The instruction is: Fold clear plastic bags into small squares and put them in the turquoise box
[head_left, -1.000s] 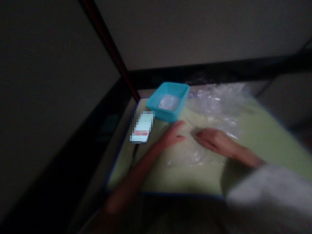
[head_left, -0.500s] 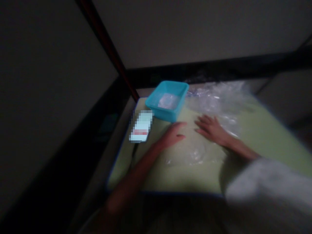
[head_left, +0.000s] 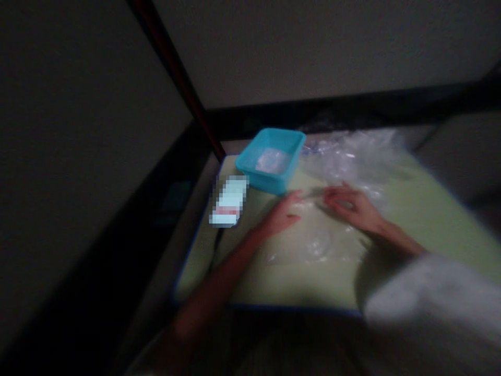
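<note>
A clear plastic bag (head_left: 317,245) lies flat on the pale green table top in front of me, shiny and hard to outline. My left hand (head_left: 279,215) rests at its left side, thumb and fingers apart, touching the plastic. Over the upper right part of the bag is my right hand (head_left: 350,206), raised a little, thumb and fingertips drawn together in a pinch. Blur and dim light hide whether film is between those fingertips. Just beyond my left hand stands a turquoise plastic basket (head_left: 268,184) with a whitish, shiny item (head_left: 273,161) inside.
More crumpled clear plastic (head_left: 352,154) is heaped at the back right of the table. A lit phone (head_left: 230,201), blurred into blocks, lies left of the basket, with a dark cable (head_left: 217,243) running toward me. Walls stand behind and left.
My right hand was lying with fingers spread on the plastic; it has lifted, shifted slightly right and closed into a pinch. My left hand has barely moved.
</note>
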`<state>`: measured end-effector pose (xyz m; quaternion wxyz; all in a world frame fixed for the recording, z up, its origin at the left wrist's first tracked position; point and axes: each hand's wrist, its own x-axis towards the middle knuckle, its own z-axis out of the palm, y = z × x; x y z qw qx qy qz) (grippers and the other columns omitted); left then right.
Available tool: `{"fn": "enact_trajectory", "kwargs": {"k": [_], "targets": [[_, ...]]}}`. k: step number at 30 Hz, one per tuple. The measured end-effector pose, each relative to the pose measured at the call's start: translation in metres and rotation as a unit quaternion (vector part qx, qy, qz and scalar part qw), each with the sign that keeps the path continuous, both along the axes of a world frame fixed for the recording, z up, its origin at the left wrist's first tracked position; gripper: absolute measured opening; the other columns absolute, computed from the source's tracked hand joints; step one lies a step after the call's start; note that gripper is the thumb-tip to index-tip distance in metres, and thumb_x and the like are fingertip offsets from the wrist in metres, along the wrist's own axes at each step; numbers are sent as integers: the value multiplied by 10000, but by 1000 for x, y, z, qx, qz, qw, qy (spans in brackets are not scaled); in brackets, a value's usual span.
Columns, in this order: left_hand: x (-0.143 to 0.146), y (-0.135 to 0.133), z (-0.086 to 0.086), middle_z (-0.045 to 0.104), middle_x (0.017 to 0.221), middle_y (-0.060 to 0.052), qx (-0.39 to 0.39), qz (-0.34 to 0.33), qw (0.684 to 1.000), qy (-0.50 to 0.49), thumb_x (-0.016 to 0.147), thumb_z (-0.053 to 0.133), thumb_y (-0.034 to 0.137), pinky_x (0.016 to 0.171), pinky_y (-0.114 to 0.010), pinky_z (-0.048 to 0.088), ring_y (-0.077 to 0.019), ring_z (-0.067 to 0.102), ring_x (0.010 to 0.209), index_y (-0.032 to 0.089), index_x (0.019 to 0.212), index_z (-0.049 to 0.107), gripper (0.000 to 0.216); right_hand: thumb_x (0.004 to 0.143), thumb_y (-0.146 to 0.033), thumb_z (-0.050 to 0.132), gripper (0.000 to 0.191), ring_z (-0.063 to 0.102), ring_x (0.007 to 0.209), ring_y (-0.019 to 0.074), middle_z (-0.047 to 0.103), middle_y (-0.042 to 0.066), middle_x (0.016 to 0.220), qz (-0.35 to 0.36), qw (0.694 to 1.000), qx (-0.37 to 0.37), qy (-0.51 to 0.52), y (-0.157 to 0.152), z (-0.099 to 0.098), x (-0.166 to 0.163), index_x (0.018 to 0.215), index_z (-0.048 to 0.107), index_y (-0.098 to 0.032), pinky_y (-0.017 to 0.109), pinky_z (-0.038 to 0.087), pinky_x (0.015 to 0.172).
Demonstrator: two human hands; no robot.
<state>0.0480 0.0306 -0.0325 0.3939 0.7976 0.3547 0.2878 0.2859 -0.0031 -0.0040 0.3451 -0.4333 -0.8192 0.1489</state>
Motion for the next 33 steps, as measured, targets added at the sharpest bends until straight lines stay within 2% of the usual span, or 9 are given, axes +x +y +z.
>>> {"fn": "enact_trajectory", "kwargs": {"k": [3,6,8,11,15,18,21,29,33], "targets": [[0,-2,1,601,1230,-100,11,-15,1000,3,721,560,13,1032,-386,391,-220,532,1172,163,1347,392,665,850,-340,501,160,656,930,260,701,40,893,-12,1000,-13,13,-3,2,0,844,605,-219,607,253,1040],[-1,-4,2,619,1212,-90,67,-25,996,44,753,551,38,1034,-386,391,-214,540,1161,170,1316,439,589,861,-335,490,157,662,853,235,687,24,854,-37,999,17,7,-5,1,0,932,569,-220,586,257,1055],[-2,-7,4,597,1250,-93,115,-26,989,87,782,557,85,1043,-398,384,-225,523,1184,179,1301,464,535,888,-320,450,198,658,892,236,691,35,914,-37,998,48,-27,-6,1,0,1011,569,-220,580,218,1077],[-5,-12,5,501,1365,-122,173,-45,972,149,843,552,210,1075,-415,349,-239,454,1266,169,1339,424,515,933,-324,383,325,613,1057,256,665,84,1123,9,990,66,-124,-9,-1,-3,1199,534,-212,587,154,1095],[-8,-18,6,312,1496,-130,224,-89,945,220,923,449,328,1137,-399,241,-203,251,1399,145,1420,280,557,949,-443,355,594,368,1326,302,394,157,1449,70,964,65,-248,-16,-10,-10,1467,219,-186,611,131,1085],[-9,-20,4,258,1517,-139,244,-95,928,264,943,405,367,1154,-374,190,-193,183,1419,107,1431,241,577,936,-538,328,753,275,1370,302,271,190,1494,91,951,65,-287,-19,-20,-10,1492,-27,-174,609,161,1079],[-10,-19,3,232,1523,-147,258,-87,918,287,946,392,400,1160,-369,157,-205,159,1424,84,1430,237,597,925,-578,307,808,265,1371,300,244,198,1496,97,947,60,-302,-21,-27,-7,1470,-144,-189,598,178,1082],[-10,-18,1,203,1527,-162,251,-94,914,304,945,389,404,1157,-395,161,-215,134,1427,93,1427,233,595,917,-588,316,818,236,1375,311,191,176,1512,99,949,23,-298,-25,-27,1,1458,-176,-220,600,128,1098],[-12,-16,7,194,1531,-161,220,-99,934,262,934,432,367,1156,-381,181,-213,141,1427,91,1432,231,604,934,-550,321,726,302,1347,331,266,163,1498,81,956,-24,-279,-25,-9,7,1495,-10,-228,623,133,1086]]}}
